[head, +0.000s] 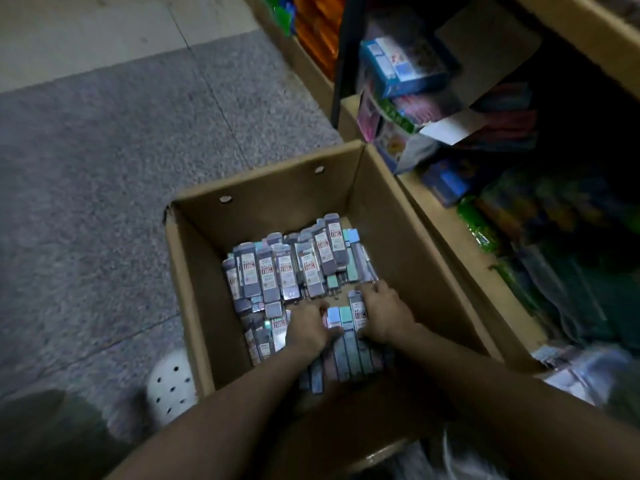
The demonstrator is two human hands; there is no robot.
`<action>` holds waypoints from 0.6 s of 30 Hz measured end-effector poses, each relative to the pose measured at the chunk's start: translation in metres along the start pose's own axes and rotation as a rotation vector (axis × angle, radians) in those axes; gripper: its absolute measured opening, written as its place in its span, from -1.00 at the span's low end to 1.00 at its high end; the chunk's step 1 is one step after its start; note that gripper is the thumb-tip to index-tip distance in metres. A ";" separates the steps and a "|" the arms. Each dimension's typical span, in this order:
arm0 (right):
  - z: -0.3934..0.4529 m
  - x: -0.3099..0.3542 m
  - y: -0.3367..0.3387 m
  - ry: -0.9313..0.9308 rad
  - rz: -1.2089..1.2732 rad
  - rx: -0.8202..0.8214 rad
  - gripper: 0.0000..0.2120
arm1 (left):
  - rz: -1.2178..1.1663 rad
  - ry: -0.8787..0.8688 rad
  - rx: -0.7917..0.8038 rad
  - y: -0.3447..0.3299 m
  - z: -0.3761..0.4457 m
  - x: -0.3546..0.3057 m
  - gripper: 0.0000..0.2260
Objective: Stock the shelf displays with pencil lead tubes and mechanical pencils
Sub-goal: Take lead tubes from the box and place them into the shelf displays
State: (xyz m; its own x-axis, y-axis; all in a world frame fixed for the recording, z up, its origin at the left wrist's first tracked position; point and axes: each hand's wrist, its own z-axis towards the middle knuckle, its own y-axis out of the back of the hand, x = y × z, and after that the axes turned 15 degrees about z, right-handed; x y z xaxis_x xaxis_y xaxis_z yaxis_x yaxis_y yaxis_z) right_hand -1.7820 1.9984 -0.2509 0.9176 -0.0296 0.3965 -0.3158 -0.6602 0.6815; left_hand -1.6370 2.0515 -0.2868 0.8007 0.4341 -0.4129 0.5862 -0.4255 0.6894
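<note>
An open cardboard box (263, 188) stands on the floor in front of me. Its bottom is covered with several flat packs of pencil lead tubes (273, 271), grey and pastel with white labels. Both arms reach down into it. My left hand (306, 329) and my right hand (384, 315) grip the two sides of a row of lead packs (341, 336) near the box's front wall, fingers curled round the bundle's ends. The lower ends of these packs lie under my forearms.
To the right is a low shelf (446, 216) crammed with coloured packaged goods, with a blue box (401, 67) higher up. Grey stone floor (104, 168) spreads to the left. A white perforated shoe (169, 386) is beside the box's left front corner.
</note>
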 end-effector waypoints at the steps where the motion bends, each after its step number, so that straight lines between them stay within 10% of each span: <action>1: 0.004 -0.003 -0.003 0.008 -0.057 0.000 -0.14 | 0.045 -0.022 -0.005 -0.005 0.003 0.000 -0.49; 11: 0.024 -0.008 -0.009 0.051 -0.125 0.022 -0.07 | -0.006 -0.010 -0.105 -0.016 0.007 0.001 -0.53; 18: 0.002 0.006 0.005 0.185 0.295 -0.166 -0.65 | -0.121 -0.149 -0.185 0.016 -0.004 -0.004 -0.65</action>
State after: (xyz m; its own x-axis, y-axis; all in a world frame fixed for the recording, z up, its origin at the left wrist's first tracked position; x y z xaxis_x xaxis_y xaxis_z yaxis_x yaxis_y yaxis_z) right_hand -1.7781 1.9933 -0.2463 0.7269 -0.0543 0.6846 -0.6086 -0.5127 0.6055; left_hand -1.6315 2.0459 -0.2715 0.7437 0.3453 -0.5725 0.6570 -0.2191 0.7214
